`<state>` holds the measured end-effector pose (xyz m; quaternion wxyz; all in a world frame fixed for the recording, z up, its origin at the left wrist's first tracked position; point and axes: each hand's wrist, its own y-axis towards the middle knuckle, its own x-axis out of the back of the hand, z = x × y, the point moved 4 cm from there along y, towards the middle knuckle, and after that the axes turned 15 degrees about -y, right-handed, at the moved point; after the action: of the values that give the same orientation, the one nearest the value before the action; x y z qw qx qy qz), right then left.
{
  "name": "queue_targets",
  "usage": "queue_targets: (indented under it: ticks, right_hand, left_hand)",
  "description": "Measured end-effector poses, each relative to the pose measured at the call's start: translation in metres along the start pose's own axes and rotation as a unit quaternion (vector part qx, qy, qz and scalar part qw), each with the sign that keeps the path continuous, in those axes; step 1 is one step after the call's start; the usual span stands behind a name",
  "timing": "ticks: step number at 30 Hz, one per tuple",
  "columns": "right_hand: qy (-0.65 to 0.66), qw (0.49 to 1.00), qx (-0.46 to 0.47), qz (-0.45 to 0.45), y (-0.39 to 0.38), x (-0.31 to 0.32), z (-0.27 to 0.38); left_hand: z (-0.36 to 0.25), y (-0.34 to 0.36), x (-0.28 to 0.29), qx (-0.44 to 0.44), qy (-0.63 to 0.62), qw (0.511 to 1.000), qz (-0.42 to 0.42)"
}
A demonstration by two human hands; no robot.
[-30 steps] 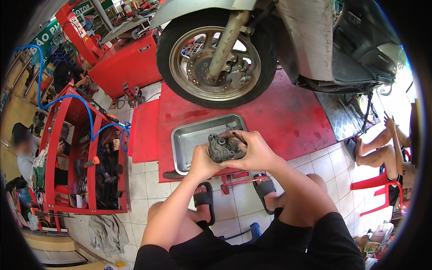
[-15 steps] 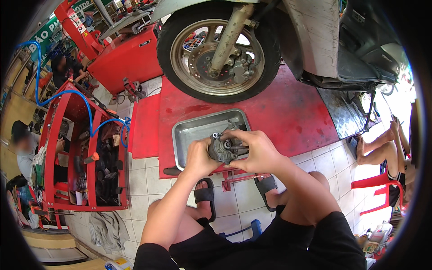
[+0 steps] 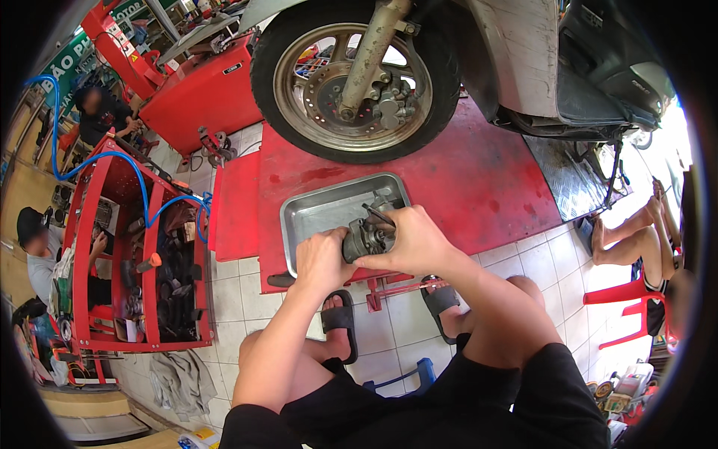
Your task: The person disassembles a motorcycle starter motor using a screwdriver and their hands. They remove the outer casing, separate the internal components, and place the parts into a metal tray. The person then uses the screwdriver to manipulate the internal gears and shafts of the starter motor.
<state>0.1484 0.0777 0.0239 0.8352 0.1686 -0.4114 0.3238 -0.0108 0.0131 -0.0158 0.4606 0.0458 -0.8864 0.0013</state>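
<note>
Between my two hands is a grey metal carburetor (image 3: pixel 362 239), held over the near side of a shallow steel tray (image 3: pixel 314 213). My left hand (image 3: pixel 323 258) is closed round its left side, the thumb along the top. On the other side my right hand (image 3: pixel 413 243) grips it with thumb below and fingers above, hiding part of the body. Another small metal piece (image 3: pixel 387 202) shows just beyond my right fingers, at the tray's right side; I cannot make out its kind.
The tray stands on a red lift platform (image 3: pixel 479 172) under a scooter's front wheel (image 3: pixel 355 93). A dark handle (image 3: pixel 281 280) lies by its near left corner. At left are a red tool cart (image 3: pixel 153 277), a blue air hose (image 3: pixel 146 191) and two people; another person sits at right.
My hands have turned the carburetor, so its round side now faces left and its earlier upper face is turned away. The view has shifted slightly.
</note>
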Motion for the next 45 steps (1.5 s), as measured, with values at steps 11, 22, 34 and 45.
queue_targets:
  ticks: [11,22,34,45]
  right_hand:
    - [0.050,0.976,-0.024,-0.213,0.005,0.043,-0.067]
    - [-0.276,0.961,-0.031,0.008,0.044,-0.099,-0.026]
    - [-0.325,0.936,-0.117,0.073,0.118,-0.171,0.036]
    - [-0.279,0.947,-0.139,0.081,0.113,-0.167,0.042]
  left_hand:
    - [0.071,-0.002,0.056,0.070,-0.144,0.967,-0.198]
    - [0.071,0.003,0.088,0.091,-0.605,0.671,-0.419]
    - [0.096,0.026,0.064,0.146,-0.709,0.604,-0.333]
    - [0.103,0.016,0.077,0.147,-0.716,0.603,-0.319]
